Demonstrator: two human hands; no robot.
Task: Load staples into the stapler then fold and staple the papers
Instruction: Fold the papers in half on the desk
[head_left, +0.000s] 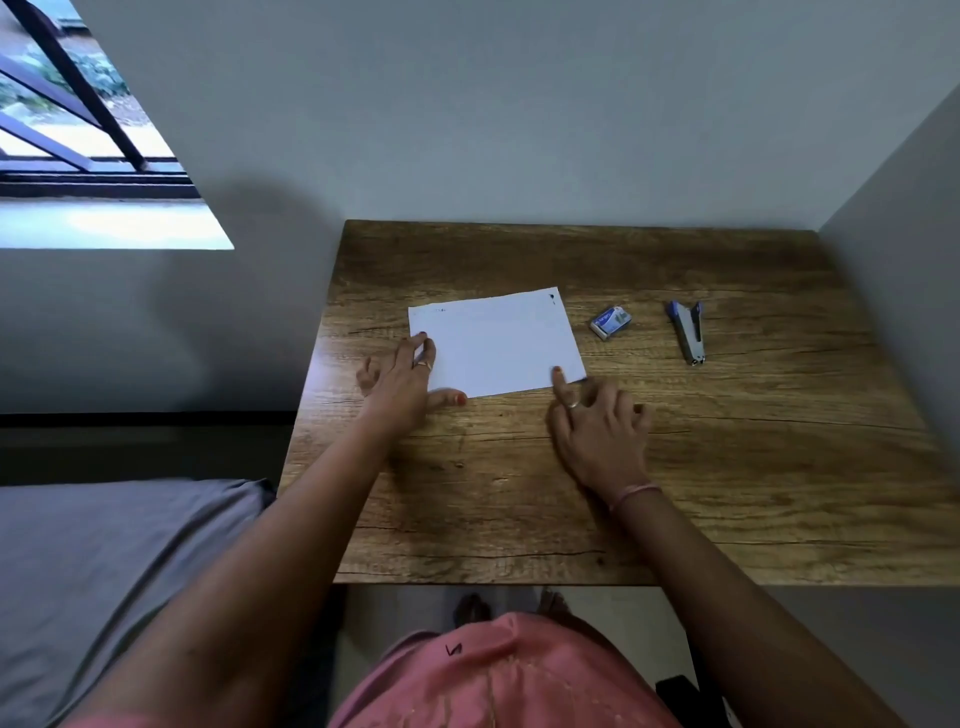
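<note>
Left hand (402, 376): fingers extended, flat on left edge of paper (498, 343), thumb at near edge. Right hand (597, 426): index finger straight, tip pressing paper's near right corner, other fingers loosely curled, holding nothing. Paper: white, flat, mid-tabletop (727, 467). Staple box (611, 322) right of paper; stapler (690, 331) further right, closed.

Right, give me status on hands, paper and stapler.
Left hand flat on the paper at its left edge; right hand touches its near right corner with one fingertip. Stapler and staple box untouched, right of paper. Nothing in the way.
</note>
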